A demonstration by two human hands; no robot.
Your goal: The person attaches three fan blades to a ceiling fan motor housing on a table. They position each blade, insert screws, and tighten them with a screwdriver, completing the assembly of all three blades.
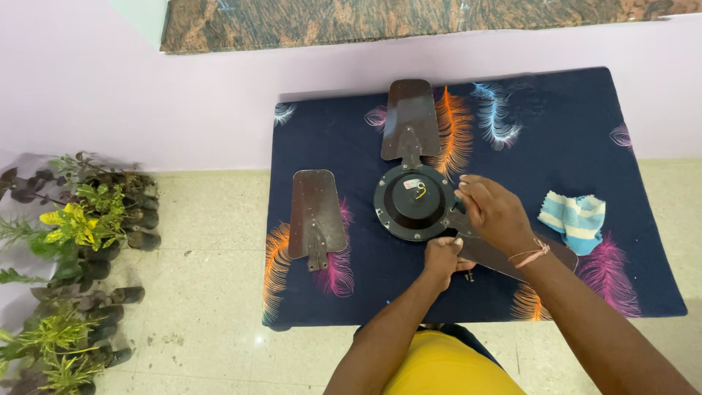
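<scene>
A dark round fan motor hub [413, 202] lies on a table covered with a navy feather-print cloth [570, 110]. One brown fan blade [410, 118] is joined to the hub's far side. A second blade [316, 217] lies loose to the hub's left. A third blade [512, 257] reaches out from the hub toward the right. My right hand [493, 212] rests on that blade's root beside the hub. My left hand [442, 257] is closed just below the hub, pinching something small that I cannot make out.
A blue and white striped rag [574, 219] lies on the cloth at the right. Several small potted plants [80, 249] stand on the tiled floor at the left. A lilac wall and a stone ledge [380, 22] run behind the table.
</scene>
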